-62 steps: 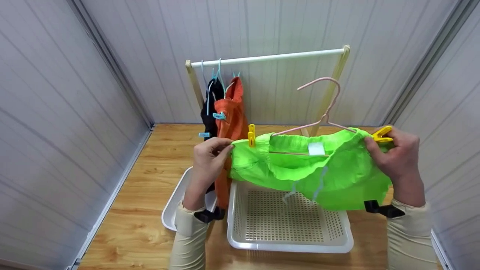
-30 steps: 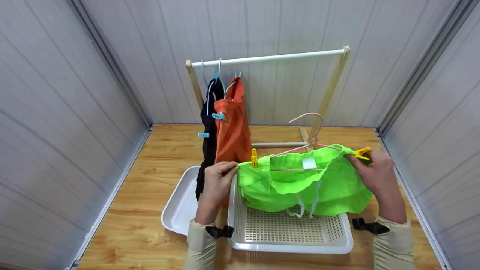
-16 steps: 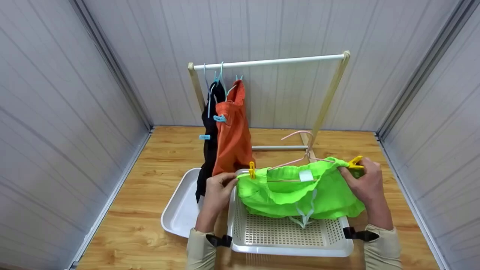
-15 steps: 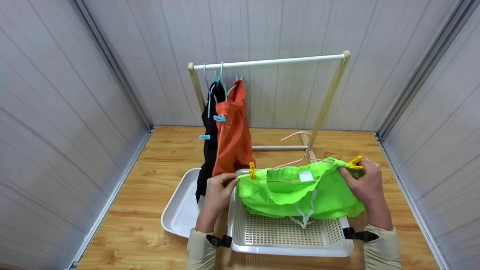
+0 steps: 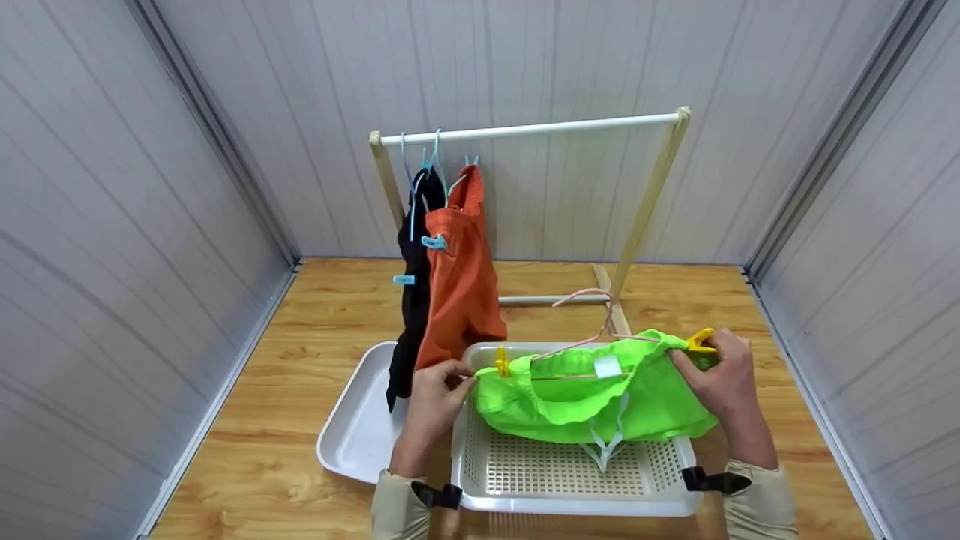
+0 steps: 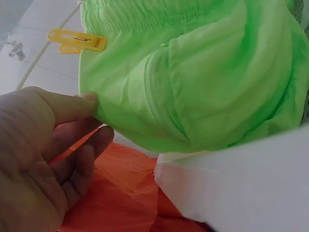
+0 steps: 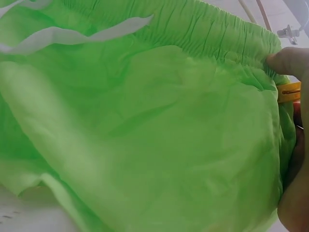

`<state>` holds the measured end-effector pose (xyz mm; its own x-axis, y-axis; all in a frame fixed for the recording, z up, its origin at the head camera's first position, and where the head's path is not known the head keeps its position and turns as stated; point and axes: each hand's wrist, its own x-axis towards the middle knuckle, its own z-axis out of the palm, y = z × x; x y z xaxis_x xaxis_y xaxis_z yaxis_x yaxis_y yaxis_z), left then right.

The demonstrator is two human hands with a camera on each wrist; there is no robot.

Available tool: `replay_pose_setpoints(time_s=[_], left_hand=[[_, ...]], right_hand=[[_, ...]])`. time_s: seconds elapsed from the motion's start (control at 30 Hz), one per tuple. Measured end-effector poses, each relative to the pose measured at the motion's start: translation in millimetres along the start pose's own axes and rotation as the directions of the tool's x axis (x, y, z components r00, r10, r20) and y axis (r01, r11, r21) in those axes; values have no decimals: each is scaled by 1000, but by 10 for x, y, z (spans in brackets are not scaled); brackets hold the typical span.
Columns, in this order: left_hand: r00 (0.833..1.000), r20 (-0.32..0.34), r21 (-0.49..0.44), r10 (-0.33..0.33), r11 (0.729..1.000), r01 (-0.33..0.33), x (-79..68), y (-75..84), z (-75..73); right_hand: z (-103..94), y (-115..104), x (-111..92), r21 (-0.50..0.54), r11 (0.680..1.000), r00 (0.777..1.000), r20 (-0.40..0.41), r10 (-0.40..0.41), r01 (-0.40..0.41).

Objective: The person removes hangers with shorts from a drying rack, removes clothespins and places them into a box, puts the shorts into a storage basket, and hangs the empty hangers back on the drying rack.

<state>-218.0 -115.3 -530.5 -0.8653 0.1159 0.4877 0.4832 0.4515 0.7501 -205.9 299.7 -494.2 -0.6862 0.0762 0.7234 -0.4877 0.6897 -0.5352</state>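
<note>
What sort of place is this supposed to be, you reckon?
Probably a small booth set up for hanging laundry: pale grey panelled walls close in three sides, a wood-framed rack carries orange and black clothes, and a white perforated plastic basket stands on the wood-grain surface.

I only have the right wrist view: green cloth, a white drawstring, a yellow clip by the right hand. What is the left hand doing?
Observer: The left hand pinches the opposite end of the green shorts, at the waist.
Operator: Is there a clip on that side too?
Observer: Yes, a second yellow clip grips the waist edge close to those fingertips.
Operator: And is the hanger on the rail?
Observer: No. The pink hanger is clear of the rail.
</note>
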Motion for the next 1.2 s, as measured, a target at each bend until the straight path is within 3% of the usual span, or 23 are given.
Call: replay_pose_setpoints(time_s=[0.13,0.37,0.5,0.77,0.93,1.03,1.2], left_hand=[[1000,24,83,-17,996,15,-6,-12,-6],[986,91,167,-138,978,121,22,0,-1],[964,148,181,-221,964,194,19,17,11],[896,257,223,-362,924,309,16,13,34],[875,309,227,-373,922,313,36,-4,40],[871,341,244,-354,928,282,36,-13,44],[846,394,255,-360,927,276,28,-4,59]], right_hand=[[37,24,-40,8,1000,1000,-5,-12,12],[78,66,-81,21,1000,1000,5,-21,21],[86,90,-117,22,1000,1000,4,-20,20],[123,133,-191,-7,1000,999,30,-13,13],[150,141,-203,-19,1000,999,32,11,-10],[169,144,-211,-27,1000,999,43,15,-14],[187,149,-227,-36,999,998,58,30,-28]])
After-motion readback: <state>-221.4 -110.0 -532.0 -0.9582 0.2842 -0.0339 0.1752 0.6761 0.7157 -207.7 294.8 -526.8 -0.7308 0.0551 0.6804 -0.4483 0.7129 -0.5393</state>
